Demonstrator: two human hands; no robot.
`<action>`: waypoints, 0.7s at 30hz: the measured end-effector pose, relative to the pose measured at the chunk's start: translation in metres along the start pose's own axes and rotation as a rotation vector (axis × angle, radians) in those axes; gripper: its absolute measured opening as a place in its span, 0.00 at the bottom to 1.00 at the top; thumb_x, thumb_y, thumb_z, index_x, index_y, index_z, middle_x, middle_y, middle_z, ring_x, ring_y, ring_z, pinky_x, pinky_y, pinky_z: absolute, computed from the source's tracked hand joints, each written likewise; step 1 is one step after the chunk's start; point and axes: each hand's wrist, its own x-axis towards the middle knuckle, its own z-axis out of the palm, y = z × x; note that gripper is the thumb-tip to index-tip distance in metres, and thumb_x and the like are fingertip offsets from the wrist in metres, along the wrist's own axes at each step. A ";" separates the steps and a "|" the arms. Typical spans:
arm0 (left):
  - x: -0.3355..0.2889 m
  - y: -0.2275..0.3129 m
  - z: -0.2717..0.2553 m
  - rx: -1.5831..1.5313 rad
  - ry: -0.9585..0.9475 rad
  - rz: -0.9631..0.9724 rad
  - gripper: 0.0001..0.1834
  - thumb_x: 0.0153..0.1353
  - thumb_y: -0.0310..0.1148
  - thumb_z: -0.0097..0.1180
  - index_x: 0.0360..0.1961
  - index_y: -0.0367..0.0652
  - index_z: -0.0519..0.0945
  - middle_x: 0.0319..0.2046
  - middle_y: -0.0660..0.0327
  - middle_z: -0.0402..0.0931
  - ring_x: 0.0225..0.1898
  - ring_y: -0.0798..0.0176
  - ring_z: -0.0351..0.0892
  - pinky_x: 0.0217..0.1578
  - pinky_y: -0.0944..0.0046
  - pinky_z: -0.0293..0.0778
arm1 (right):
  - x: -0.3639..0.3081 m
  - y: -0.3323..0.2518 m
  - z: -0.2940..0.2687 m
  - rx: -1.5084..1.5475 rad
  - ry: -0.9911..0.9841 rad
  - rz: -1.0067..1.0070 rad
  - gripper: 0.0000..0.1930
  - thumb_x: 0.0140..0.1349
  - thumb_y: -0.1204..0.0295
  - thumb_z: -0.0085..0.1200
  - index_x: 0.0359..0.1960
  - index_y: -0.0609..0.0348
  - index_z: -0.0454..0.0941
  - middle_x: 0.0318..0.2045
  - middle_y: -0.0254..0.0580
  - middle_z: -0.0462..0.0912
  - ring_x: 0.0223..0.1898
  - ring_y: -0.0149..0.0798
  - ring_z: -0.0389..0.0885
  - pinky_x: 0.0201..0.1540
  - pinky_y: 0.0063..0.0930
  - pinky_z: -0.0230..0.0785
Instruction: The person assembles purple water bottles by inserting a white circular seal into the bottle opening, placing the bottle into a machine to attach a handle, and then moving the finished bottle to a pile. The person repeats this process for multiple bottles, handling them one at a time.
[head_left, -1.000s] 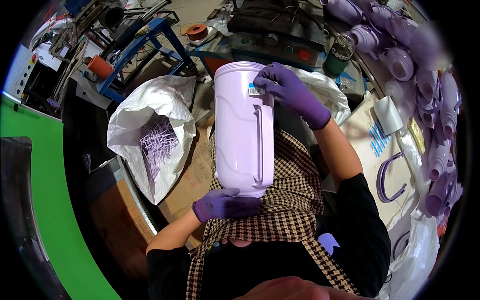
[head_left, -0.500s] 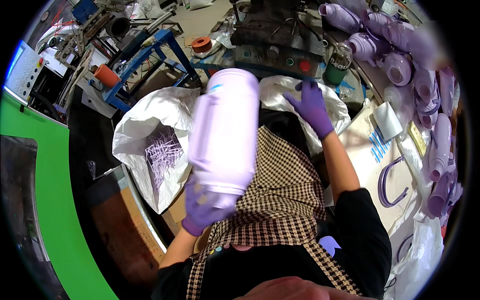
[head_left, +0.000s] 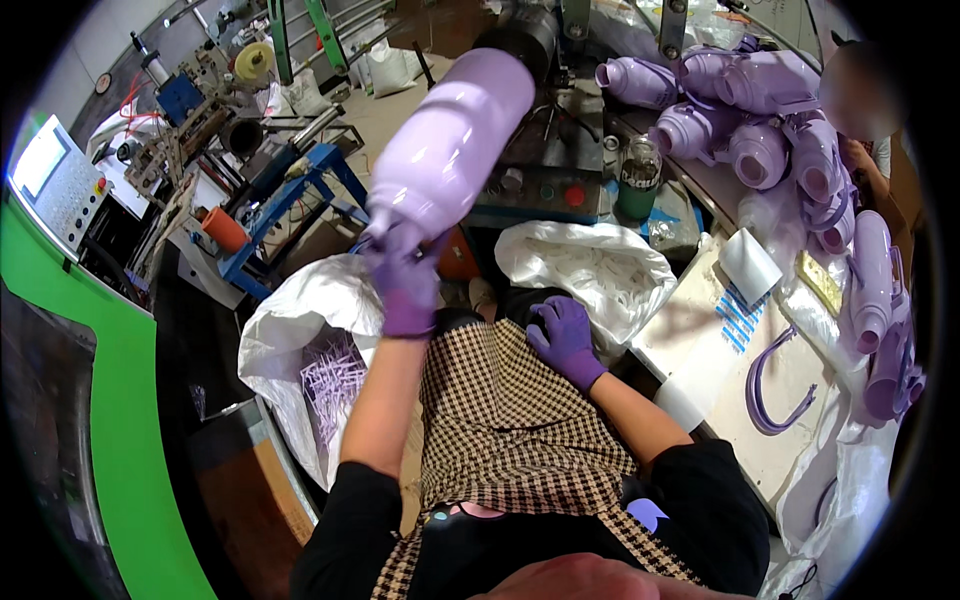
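A glossy lilac thermos flask body [head_left: 450,145] tilts up and away from me over the bench machine. My left hand [head_left: 405,285], in a purple glove, is closed on its narrow near end. The flask's wide far end meets a dark round fixture [head_left: 530,45] on the machine; whether it sits around or against that part cannot be made out. Resting on the checked apron [head_left: 490,400] over my lap is my right hand [head_left: 565,342], also gloved, with its fingers laid out and nothing in them.
White sacks hold thin lilac strips [head_left: 335,375] on the left and pale pieces [head_left: 625,275] nearer the middle. Lilac flask bodies [head_left: 760,155] crowd the right-hand table, with a curved purple strap [head_left: 765,385] nearer. A green-liquid jar [head_left: 637,180] stands by the machine. Someone is at the far right.
My left hand has carried the flask up and forward to the machine, tilting it. My right hand has drawn back from above the middle sack to my lap.
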 end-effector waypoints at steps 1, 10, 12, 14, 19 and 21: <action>0.005 -0.020 0.028 -0.098 0.002 -0.055 0.39 0.61 0.33 0.66 0.65 0.51 0.52 0.65 0.56 0.54 0.62 0.47 0.67 0.48 0.41 0.86 | 0.001 0.000 0.000 -0.007 0.040 -0.028 0.17 0.55 0.62 0.61 0.45 0.54 0.78 0.41 0.47 0.77 0.46 0.52 0.76 0.50 0.47 0.67; 0.182 -0.120 0.191 0.571 0.127 0.195 0.47 0.57 0.42 0.72 0.69 0.41 0.55 0.63 0.46 0.65 0.55 0.41 0.75 0.51 0.46 0.80 | 0.005 -0.003 0.004 0.048 0.022 -0.061 0.11 0.55 0.65 0.60 0.37 0.53 0.78 0.37 0.45 0.76 0.44 0.51 0.76 0.48 0.46 0.68; 0.211 -0.128 0.180 0.841 -0.081 0.531 0.47 0.54 0.41 0.73 0.67 0.37 0.56 0.64 0.42 0.65 0.57 0.36 0.74 0.54 0.47 0.77 | 0.009 -0.005 0.005 0.037 0.018 -0.063 0.11 0.56 0.64 0.60 0.37 0.53 0.79 0.37 0.45 0.77 0.44 0.51 0.76 0.49 0.45 0.68; 0.185 -0.136 0.189 0.931 -0.151 0.719 0.46 0.53 0.39 0.73 0.66 0.37 0.59 0.63 0.39 0.65 0.58 0.33 0.73 0.56 0.47 0.74 | 0.002 0.008 0.002 -0.004 0.017 -0.023 0.11 0.56 0.64 0.60 0.38 0.53 0.79 0.38 0.45 0.77 0.45 0.50 0.76 0.50 0.45 0.67; 0.180 -0.102 0.163 1.290 -0.381 1.095 0.45 0.51 0.36 0.74 0.68 0.46 0.60 0.66 0.35 0.60 0.59 0.29 0.71 0.57 0.45 0.74 | -0.001 0.002 -0.001 -0.015 -0.030 0.007 0.11 0.56 0.63 0.61 0.39 0.51 0.80 0.39 0.44 0.77 0.46 0.49 0.76 0.52 0.44 0.66; 0.190 -0.098 0.159 1.307 -0.408 1.069 0.46 0.52 0.36 0.73 0.68 0.47 0.60 0.67 0.34 0.58 0.59 0.29 0.71 0.57 0.45 0.74 | 0.002 -0.001 0.002 -0.009 -0.031 -0.015 0.11 0.56 0.63 0.61 0.39 0.51 0.80 0.39 0.44 0.76 0.46 0.49 0.76 0.51 0.45 0.66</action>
